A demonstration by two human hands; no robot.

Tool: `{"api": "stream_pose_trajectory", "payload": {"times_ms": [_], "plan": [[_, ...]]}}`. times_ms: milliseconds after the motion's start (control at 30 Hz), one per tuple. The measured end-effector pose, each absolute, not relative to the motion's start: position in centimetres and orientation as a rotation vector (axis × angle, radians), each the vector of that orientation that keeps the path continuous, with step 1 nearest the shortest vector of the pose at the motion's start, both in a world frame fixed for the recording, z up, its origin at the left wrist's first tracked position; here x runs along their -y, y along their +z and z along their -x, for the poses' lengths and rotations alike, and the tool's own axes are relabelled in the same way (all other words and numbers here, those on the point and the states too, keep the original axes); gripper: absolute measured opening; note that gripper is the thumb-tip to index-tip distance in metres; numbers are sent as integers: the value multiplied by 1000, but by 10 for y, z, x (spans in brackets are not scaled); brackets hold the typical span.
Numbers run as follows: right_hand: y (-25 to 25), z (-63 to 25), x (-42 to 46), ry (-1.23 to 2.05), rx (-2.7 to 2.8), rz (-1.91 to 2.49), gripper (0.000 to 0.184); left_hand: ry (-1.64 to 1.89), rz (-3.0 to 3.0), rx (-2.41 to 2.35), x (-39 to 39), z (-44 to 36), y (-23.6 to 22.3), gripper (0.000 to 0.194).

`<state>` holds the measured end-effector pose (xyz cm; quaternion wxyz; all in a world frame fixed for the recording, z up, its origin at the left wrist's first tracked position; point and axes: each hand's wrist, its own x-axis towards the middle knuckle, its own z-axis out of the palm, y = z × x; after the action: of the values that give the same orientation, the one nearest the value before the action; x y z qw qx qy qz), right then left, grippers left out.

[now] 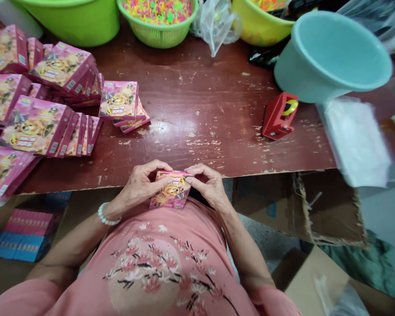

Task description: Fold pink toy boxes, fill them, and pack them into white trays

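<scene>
Box [171, 195] is nr the person's belly, just by the front edge of the tabletop [197, 114], w/ its dog pic upside down. Both hands pinch it: L hand [143, 182] has its thumb on the dog side & its fingers up by the top edge, & R hand [209, 182] does the same at the other top corner. L wrist has a bead band [108, 214] on it. Lots more pink boxes [33, 125] sit in piles on the L, w/ a small stack [119, 98] just beside them. On the R is a red tape holder [272, 118] w/ a yellow roll, & a blue tub [332, 57] behind it. Clear bags [358, 140] hang over the edge nr the tub. At the back: green tub [75, 24], green basket [161, 38] of tiny bright bits, crumpled bag [216, 24] & yellow tub [265, 28].
</scene>
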<state>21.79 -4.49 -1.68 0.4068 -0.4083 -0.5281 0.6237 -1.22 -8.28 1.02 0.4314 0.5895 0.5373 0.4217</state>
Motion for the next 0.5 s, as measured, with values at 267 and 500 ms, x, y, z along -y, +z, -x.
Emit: {"api": "stream_pose_trajectory", "payload": {"times_ms": [267,500], "plan": [[0,-234,32,1405,1389,1013,42,1202,-1498,-1286,64,2,23,18],[8,-226,26,1284,1335,1108,38,1260,-1598,-1321,55,-4,23,22]]}}
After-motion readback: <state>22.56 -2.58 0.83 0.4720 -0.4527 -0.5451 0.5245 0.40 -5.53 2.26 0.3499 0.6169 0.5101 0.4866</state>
